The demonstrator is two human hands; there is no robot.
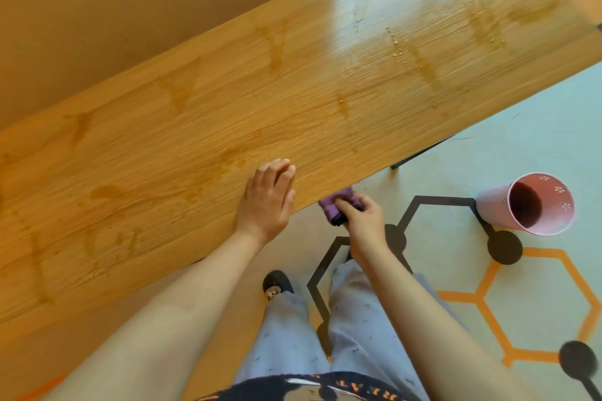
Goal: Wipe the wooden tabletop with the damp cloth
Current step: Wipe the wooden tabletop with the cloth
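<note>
Right hand (361, 221) is seen closed around a bunched purple cloth (338, 203), held just off the near edge of the wooden tabletop (228, 101), over the floor. Left hand (268, 197) is laid palm down on the tabletop beside that edge, fingers loosely together and gripping nothing. A pink bucket (527, 203) is stood on the patterned floor to the right. Damp streaks and droplets are spread across the wood farther off.

Grained wooden tabletop (228, 114) with glossy wet streaks, soft purple cloth (338, 202), smooth matt pink bin (495, 202)
</note>
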